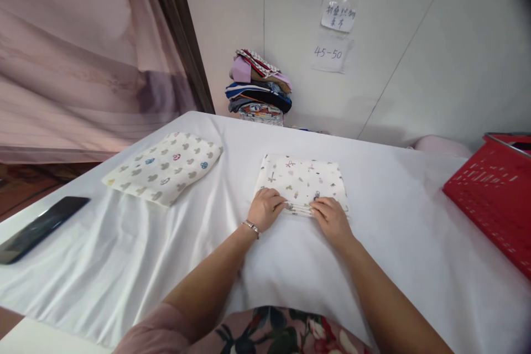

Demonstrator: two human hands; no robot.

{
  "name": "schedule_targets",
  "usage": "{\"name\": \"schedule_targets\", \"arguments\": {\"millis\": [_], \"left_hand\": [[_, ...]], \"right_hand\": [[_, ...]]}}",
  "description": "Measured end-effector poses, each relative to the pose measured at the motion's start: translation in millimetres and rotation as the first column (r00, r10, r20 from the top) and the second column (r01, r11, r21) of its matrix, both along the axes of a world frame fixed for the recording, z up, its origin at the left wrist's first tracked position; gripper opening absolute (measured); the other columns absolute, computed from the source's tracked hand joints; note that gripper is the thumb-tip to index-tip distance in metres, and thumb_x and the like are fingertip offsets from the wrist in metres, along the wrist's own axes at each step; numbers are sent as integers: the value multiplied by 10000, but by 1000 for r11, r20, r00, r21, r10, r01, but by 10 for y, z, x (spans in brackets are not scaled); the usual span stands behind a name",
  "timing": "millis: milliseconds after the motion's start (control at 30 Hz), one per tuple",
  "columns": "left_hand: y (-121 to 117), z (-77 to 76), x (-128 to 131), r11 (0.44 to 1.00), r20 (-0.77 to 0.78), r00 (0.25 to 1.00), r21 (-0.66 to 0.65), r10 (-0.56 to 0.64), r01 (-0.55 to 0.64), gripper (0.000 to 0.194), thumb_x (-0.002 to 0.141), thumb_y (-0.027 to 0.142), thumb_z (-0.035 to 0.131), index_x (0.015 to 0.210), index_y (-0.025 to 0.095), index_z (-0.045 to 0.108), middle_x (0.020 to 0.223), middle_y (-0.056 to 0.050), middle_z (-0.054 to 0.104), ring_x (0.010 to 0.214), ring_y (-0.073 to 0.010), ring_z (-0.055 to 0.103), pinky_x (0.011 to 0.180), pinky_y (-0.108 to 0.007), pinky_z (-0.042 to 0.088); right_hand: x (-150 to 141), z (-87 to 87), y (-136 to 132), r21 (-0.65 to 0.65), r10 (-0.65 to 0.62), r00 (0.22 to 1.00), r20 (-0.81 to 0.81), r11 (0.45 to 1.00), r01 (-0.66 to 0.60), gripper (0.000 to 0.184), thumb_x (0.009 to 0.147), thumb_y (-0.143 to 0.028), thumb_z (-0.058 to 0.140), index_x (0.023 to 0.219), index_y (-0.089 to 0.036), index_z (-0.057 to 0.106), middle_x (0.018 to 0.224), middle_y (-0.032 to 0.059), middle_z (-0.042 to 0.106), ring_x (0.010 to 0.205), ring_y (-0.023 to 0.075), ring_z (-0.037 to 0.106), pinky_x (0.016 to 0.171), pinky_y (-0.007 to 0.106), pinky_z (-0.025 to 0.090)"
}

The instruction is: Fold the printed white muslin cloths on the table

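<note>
Cloth (301, 180) is folded flat on the desk (415, 221), straight ahead of the body, near edge toward the person. Most of it lies beyond both hands, so the bulk is on the far side of the grip. Long axis appears to run side to side, across the forearms (low viewing angle, so not certain). Layers show stacked along the near edge.

Left grip (265, 209): thumb and fingers pinching the near edge by its left corner. Right grip (333, 220): same kind of pinch on that edge, toward the right end, a bit short of the corner. Neither hand is clearly nearer; both touch the cloth, with a stretch of bare edge between them. Fingertips point inward, toward each other, and the forearms come in from either side of the body.

Around it: mushroom-print cloth (186, 163) lies left of the cloth and well apart, skewed on the desk, on the left hand's side (phone (41, 229) sits further left, near the desk's edge). Red basket (493, 193) stands off to the right, well clear of the right hand. Fabric pile (259, 91) is past the desk's far edge, against the wall.
</note>
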State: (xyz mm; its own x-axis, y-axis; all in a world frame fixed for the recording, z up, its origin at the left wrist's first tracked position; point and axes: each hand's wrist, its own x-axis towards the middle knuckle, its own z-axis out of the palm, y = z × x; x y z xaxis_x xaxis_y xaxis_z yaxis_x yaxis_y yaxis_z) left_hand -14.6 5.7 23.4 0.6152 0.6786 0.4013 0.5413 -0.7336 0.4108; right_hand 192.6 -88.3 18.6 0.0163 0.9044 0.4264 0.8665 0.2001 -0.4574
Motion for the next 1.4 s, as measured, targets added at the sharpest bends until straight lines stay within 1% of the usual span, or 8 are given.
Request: {"name": "schedule_targets", "arguments": {"millis": [167, 433, 533, 867, 1033, 1167, 1300, 1400], "left_hand": [[-31, 12, 23, 1000, 45, 999, 19, 7, -8, 262, 873, 334, 423, 835, 232, 661, 811, -31, 585, 803, -163, 490, 768, -316, 371], [-40, 2, 0, 996, 38, 998, 74, -59, 56, 257, 878, 300, 419, 816, 210, 652, 810, -34, 579, 799, -163, 481, 756, -322, 370], [-42, -6, -2, 995, 52, 997, 84, -57, 53, 253, 880, 298, 414, 834, 214, 648, 823, -36, 579, 812, -166, 479, 756, -324, 371], [-43, -20, -14, 994, 12, 996, 75, -87, 86, 165, 832, 277, 497, 908, 217, 631, 893, -37, 584, 837, -172, 485, 767, -330, 374], [-46, -11, -4, 992, 22, 995, 85, -99, 96, 191, 856, 245, 454, 848, 220, 643, 837, -33, 590, 821, -166, 487, 757, -323, 372], [-60, 6, -4, 991, 49, 994, 101, -95, 90, 213, 870, 260, 432, 863, 217, 640, 846, -34, 595, 834, -167, 484, 762, -323, 369], [-55, 3, -13, 990, 7, 994, 91, -105, 104, 204, 864, 250, 439, 840, 218, 639, 848, -29, 594, 847, -170, 479, 761, -326, 365], [-48, -8, -17, 991, -15, 994, 81, -105, 106, 195, 855, 241, 448, 815, 214, 637, 837, -29, 590, 835, -169, 479, 750, -324, 367]], "right_hand": [[-34, -20, 7, 37, -42, 999, -15, 998, 42, 263, 876, -278, 390, 869, -217, 645, 891, 49, 603, 879, 189, 511, 790, 335, 387], [-24, -16, -34, 105, 17, 1000, -2, 994, -17, 237, 879, -259, 397, 882, -207, 628, 885, 59, 598, 856, 192, 507, 772, 352, 391], [-20, -19, -36, 122, 18, 1000, 1, 992, -18, 230, 878, -251, 399, 898, -212, 624, 894, 61, 594, 859, 194, 510, 775, 355, 397], [-5, -26, -26, 73, 38, 999, 11, 997, -39, 239, 876, -264, 401, 877, -214, 634, 899, 61, 596, 868, 195, 508, 780, 358, 399], [-18, -13, -34, 57, 37, 999, 8, 998, -37, 218, 861, -282, 431, 938, -222, 626, 925, 58, 591, 891, 197, 508, 788, 356, 408], [-19, -36, -42, 86, 40, 999, -17, 996, -38, 224, 871, -262, 414, 883, -224, 634, 885, 53, 592, 863, 191, 510, 768, 350, 412], [-24, -27, -44, 79, 45, 998, -37, 996, -42, 231, 875, -251, 403, 844, -219, 630, 871, 58, 588, 853, 195, 504, 760, 358, 411], [-29, 1, -42, 51, 51, 998, -35, 997, -50, 209, 867, -249, 418, 901, -221, 622, 895, 60, 582, 869, 197, 499, 774, 359, 411]]}}
